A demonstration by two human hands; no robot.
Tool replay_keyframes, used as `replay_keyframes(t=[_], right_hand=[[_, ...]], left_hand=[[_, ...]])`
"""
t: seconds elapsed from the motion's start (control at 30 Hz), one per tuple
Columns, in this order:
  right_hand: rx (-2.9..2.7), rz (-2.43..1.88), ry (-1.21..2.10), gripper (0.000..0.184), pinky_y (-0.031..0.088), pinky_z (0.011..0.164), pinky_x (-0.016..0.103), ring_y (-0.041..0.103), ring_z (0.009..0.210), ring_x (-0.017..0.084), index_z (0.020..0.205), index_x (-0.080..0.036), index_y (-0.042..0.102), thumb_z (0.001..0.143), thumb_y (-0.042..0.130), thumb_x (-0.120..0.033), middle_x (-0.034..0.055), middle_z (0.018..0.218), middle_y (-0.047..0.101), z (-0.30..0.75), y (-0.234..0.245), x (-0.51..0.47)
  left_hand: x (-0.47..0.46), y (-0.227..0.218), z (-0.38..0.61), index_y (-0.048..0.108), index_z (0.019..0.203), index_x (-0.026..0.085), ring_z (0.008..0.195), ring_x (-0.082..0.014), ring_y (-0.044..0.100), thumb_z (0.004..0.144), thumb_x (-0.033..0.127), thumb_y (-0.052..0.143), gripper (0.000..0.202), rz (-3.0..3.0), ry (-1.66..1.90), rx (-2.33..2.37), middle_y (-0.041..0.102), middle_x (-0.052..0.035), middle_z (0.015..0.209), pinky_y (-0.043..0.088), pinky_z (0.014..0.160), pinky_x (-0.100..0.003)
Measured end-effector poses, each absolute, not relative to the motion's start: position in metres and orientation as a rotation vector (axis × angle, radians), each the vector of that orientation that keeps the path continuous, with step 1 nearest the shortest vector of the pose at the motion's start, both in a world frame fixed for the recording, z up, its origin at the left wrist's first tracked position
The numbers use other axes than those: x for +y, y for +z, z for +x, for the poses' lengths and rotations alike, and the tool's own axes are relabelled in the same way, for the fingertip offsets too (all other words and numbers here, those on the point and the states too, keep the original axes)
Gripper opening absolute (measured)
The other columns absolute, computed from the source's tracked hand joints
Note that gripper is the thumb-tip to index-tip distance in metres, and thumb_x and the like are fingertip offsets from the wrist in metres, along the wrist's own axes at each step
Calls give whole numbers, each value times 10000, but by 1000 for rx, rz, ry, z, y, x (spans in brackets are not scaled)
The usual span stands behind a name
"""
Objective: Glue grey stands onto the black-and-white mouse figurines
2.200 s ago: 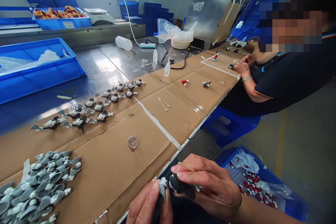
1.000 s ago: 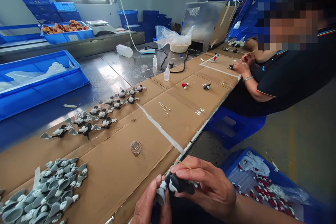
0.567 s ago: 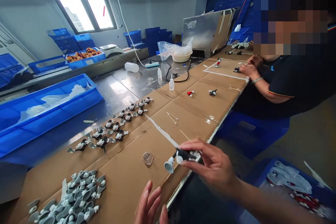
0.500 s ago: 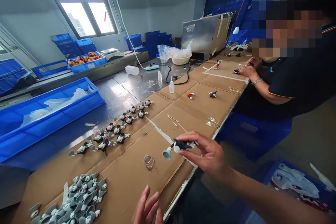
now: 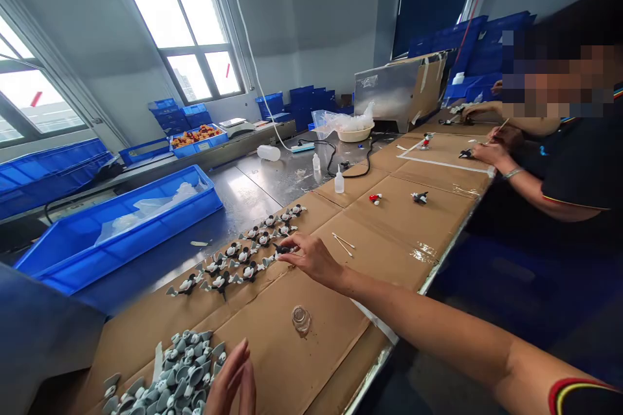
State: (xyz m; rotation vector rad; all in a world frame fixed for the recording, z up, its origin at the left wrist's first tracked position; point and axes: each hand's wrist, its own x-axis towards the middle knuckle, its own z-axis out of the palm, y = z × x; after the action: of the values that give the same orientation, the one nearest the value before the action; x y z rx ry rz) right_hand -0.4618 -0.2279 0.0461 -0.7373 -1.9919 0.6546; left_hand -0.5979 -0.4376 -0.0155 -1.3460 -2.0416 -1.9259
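Observation:
My right hand [image 5: 314,260] pinches a small black-and-white mouse figure [image 5: 283,249] by one end, low at the right end of the figure rows. Fingers partly cover it, and I cannot tell if it touches the cardboard. Beside it, several matching mouse figures [image 5: 249,271] with black ears and grey cone-shaped ends lie in rows. At the bottom edge my left hand [image 5: 234,384] holds nothing, its fingers stretched out. Just left of that hand is a heap of small grey-and-white parts [image 5: 182,369]. A small clear dish [image 5: 301,319] sits between my hands.
Cotton swabs [image 5: 343,244], a dropper bottle [image 5: 339,180], a red-and-white piece [image 5: 374,198] and another black figure [image 5: 419,197] lie farther along the cardboard [image 5: 335,350]. A blue crate [image 5: 121,233] stands at left. A co-worker's hands [image 5: 496,149] work at the right.
My right hand has moved forward and left, carrying the figure from over the table's near edge to the rows. My left hand has shifted left toward the heap. The view has turned left.

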Motion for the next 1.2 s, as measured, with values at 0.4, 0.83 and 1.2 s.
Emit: replay_keyframes(t=[0.4, 0.83, 1.2], right_hand=[[-1895, -797, 750, 280, 512, 663, 222, 691, 731, 151, 954, -178, 696, 752, 818, -329, 27, 899, 731, -467, 57, -237], [-1791, -834, 674, 327, 496, 753, 273, 671, 797, 164, 997, -184, 656, 795, 773, -413, 22, 884, 707, -431, 55, -237], [-1645, -766, 655, 245, 510, 773, 233, 629, 793, 126, 1018, -204, 645, 918, 630, -427, 8, 903, 693, -362, 56, -281]], left_hand=[[-310, 52, -608, 566, 1236, 181, 1218, -336, 500, 797, 205, 700, 460, -1861, -942, -1645, 669, -104, 1189, 335, 1075, -561], [-273, 57, -625, 651, 1114, 184, 1151, -309, 541, 825, 343, 662, 330, -1955, -397, -2134, 691, -94, 1090, 366, 997, -544], [-241, 51, -630, 647, 1047, 167, 1172, -273, 541, 872, 388, 629, 282, -2024, 183, -2278, 637, -80, 1136, 418, 986, -532]])
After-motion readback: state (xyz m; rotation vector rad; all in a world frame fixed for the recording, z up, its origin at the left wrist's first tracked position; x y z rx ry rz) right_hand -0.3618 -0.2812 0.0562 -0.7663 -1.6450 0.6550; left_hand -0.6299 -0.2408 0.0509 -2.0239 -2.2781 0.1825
